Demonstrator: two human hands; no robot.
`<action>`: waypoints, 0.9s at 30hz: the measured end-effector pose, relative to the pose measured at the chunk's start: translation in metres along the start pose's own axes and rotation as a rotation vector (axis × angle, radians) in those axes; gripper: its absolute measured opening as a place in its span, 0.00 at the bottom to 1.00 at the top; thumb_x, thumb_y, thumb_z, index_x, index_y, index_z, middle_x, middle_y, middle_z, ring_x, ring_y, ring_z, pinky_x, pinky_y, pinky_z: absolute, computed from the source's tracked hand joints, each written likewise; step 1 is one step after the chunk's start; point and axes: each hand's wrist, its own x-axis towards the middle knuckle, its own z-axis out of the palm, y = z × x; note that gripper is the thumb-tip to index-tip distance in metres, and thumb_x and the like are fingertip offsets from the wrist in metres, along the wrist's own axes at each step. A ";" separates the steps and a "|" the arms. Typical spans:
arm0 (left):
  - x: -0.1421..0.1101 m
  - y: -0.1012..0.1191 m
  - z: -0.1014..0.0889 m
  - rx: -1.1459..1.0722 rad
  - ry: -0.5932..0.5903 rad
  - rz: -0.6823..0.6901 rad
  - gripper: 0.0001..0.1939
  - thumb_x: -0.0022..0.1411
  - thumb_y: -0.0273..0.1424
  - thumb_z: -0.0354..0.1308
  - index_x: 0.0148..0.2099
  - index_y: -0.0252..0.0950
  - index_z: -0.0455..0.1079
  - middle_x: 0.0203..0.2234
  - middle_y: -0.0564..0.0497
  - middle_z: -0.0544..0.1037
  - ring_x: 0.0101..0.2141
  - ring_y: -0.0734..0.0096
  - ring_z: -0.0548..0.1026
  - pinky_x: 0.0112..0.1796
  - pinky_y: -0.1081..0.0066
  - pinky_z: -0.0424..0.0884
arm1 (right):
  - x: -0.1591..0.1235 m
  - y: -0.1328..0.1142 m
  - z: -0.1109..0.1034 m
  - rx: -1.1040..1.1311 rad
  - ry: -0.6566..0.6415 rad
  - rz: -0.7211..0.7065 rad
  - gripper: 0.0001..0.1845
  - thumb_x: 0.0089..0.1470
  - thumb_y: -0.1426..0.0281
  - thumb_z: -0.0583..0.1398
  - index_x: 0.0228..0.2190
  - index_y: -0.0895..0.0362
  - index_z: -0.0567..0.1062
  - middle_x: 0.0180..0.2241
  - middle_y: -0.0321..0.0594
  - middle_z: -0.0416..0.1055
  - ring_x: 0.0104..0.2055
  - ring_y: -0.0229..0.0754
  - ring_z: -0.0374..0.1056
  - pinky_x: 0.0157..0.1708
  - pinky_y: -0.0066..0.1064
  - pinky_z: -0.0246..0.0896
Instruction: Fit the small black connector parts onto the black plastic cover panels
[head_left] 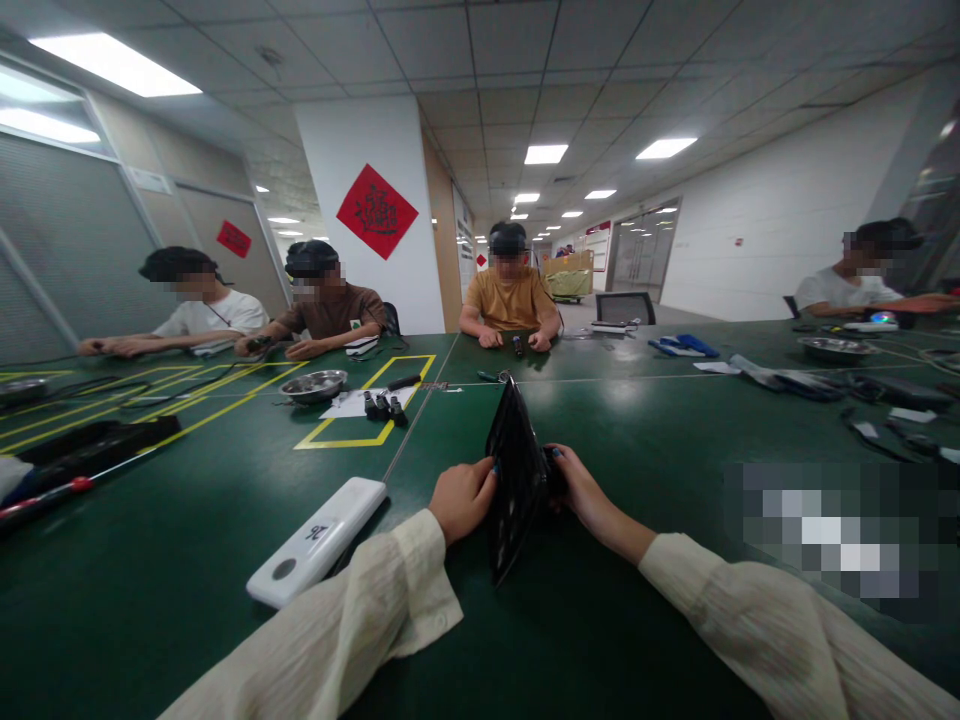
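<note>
So both hands are clamped on the same thing here: a thin, glossy black panel (514,490), stood up nearly on edge over the smooth dark green table (637,620), pretty much in the middle of the view. Left hand (463,500) pinches its left face with the thumb, and the right hand (574,485) grips a chunky dark part on the right side, blue nail polish showing on both. The panel is angular with a pointy top corner and a shiny, uneven surface; can't tell if its bottom edge touches the table. Sleeves are loose, crinkly cream fabric. Just left of the left forearm there's a white, rounded-corner slab (319,545), smooth like plastic, with "26" on it and a dark round spot. Further off, a round shiny metal bowl (313,386) sits near some stubby black pieces (385,408) on white paper (345,405), with flat yellow tape (341,443) around them.
</note>
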 end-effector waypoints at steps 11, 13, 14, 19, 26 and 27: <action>0.001 0.003 0.002 0.018 -0.016 -0.073 0.22 0.69 0.38 0.33 0.38 0.37 0.68 0.31 0.46 0.78 0.34 0.64 0.76 0.31 0.71 0.61 | 0.001 0.002 0.000 0.005 0.012 0.000 0.23 0.53 0.52 0.53 0.45 0.52 0.63 0.33 0.36 0.70 0.24 0.38 0.66 0.17 0.27 0.58; 0.001 0.002 0.004 0.026 0.001 -0.090 0.20 0.69 0.38 0.35 0.43 0.37 0.66 0.32 0.46 0.78 0.36 0.63 0.77 0.32 0.71 0.62 | 0.001 0.001 0.001 0.005 0.014 -0.004 0.23 0.53 0.52 0.53 0.46 0.52 0.63 0.33 0.36 0.70 0.25 0.38 0.66 0.17 0.27 0.57; 0.002 0.002 0.004 0.029 0.009 -0.094 0.19 0.69 0.38 0.35 0.45 0.37 0.65 0.33 0.46 0.78 0.36 0.63 0.77 0.32 0.70 0.62 | 0.001 0.000 0.001 0.005 0.014 -0.004 0.22 0.53 0.53 0.53 0.45 0.52 0.63 0.33 0.36 0.70 0.24 0.38 0.66 0.16 0.27 0.57; 0.003 0.002 0.004 0.019 0.015 -0.066 0.19 0.69 0.38 0.34 0.47 0.37 0.64 0.33 0.46 0.78 0.36 0.63 0.77 0.33 0.70 0.63 | 0.001 -0.001 0.001 0.009 0.009 0.013 0.21 0.54 0.54 0.52 0.45 0.52 0.63 0.33 0.37 0.70 0.24 0.38 0.66 0.17 0.28 0.58; 0.001 0.002 0.001 0.000 0.010 -0.027 0.16 0.68 0.36 0.38 0.46 0.37 0.65 0.34 0.46 0.78 0.37 0.62 0.77 0.34 0.70 0.62 | 0.004 0.005 -0.001 0.003 0.013 0.006 0.21 0.54 0.53 0.52 0.46 0.52 0.62 0.34 0.37 0.70 0.24 0.38 0.66 0.17 0.28 0.58; 0.001 0.001 0.001 0.002 0.015 -0.024 0.16 0.67 0.35 0.38 0.46 0.37 0.65 0.34 0.46 0.78 0.36 0.62 0.77 0.34 0.70 0.62 | 0.004 0.005 -0.001 0.002 0.007 0.005 0.21 0.54 0.53 0.52 0.46 0.52 0.62 0.34 0.37 0.69 0.23 0.37 0.66 0.17 0.28 0.58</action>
